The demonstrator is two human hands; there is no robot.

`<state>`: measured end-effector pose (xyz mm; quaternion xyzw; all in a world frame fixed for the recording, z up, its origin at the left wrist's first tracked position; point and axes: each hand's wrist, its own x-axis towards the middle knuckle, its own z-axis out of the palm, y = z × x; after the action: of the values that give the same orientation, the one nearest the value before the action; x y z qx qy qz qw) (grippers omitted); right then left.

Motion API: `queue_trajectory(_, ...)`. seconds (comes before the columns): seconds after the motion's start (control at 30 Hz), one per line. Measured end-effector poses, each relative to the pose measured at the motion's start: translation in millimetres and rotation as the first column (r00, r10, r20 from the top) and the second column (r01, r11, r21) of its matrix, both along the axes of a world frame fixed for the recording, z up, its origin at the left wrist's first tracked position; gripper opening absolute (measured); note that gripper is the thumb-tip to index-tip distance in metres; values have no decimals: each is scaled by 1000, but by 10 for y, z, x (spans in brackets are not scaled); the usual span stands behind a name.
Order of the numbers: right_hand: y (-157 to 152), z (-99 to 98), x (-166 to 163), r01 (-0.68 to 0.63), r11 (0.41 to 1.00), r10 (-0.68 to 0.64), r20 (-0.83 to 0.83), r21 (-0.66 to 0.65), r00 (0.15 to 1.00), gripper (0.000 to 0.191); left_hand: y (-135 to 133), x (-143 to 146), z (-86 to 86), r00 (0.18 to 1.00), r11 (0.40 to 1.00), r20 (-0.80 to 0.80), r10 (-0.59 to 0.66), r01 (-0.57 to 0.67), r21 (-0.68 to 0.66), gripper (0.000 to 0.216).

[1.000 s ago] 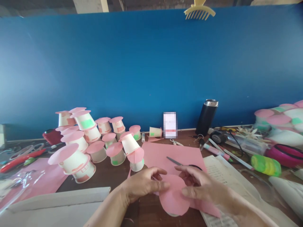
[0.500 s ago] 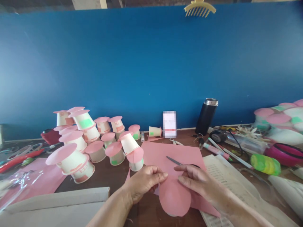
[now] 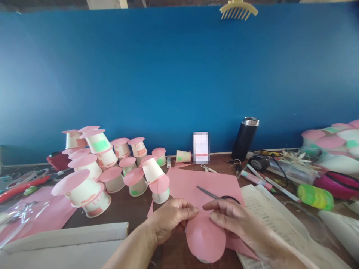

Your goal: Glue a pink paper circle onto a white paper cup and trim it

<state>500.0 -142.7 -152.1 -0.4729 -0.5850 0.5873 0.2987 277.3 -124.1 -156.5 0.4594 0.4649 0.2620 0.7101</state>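
A round pink paper disc [image 3: 206, 239] is between my two hands, with a pale rim, seemingly of a paper cup, showing under its near edge. My left hand [image 3: 174, 218] pinches the disc at its upper left edge, thumb against forefinger. On the other side, the thumb of my right hand [image 3: 232, 218] presses on the disc's upper right edge, and its other fingers curl around behind. Scissors [image 3: 213, 193] with dark handles lie just beyond the right fingers, on a pink paper sheet [image 3: 218, 179]. What the hidden fingers touch underneath I cannot see.
Several paper cups topped with pink discs [image 3: 112, 175] stand stacked at left; more [image 3: 331, 142] sit far right. A black bottle [image 3: 245, 138] stands by the blue panel [image 3: 168, 74]. Printed papers [image 3: 266, 216], a yellow-green container [image 3: 315, 197] and a cardboard box [image 3: 64, 243] surround the hands.
The disc has shifted slightly down in the picture and tilted a little. Both hands keep nearly the same hold, with the right fingers a little closer to the left hand.
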Motion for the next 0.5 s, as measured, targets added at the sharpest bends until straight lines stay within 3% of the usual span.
queue_trajectory(0.5,3,-55,-38,-14,1000,15,-62,12,998,55,-17,30,77,998,997,-56,19,-15,76,53)
